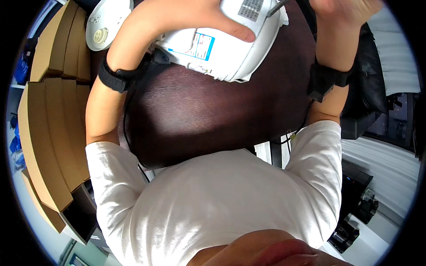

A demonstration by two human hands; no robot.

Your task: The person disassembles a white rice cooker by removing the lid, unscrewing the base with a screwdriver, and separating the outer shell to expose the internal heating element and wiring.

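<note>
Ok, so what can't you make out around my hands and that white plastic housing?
In the head view:
- White plastic housing: far end cut off by the upper edge.
- Left hand: fingers beyond the thumb, cut off by the upper edge.
- Right hand: fingertips, same edge; its grip can't be told.
- Thin dark grey rod: upper end, same edge.
- Blue-bordered rectangular label: print too small.

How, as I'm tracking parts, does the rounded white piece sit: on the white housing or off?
Off: the rounded white piece lies left of the white housing, the left forearm crossing between.
</note>
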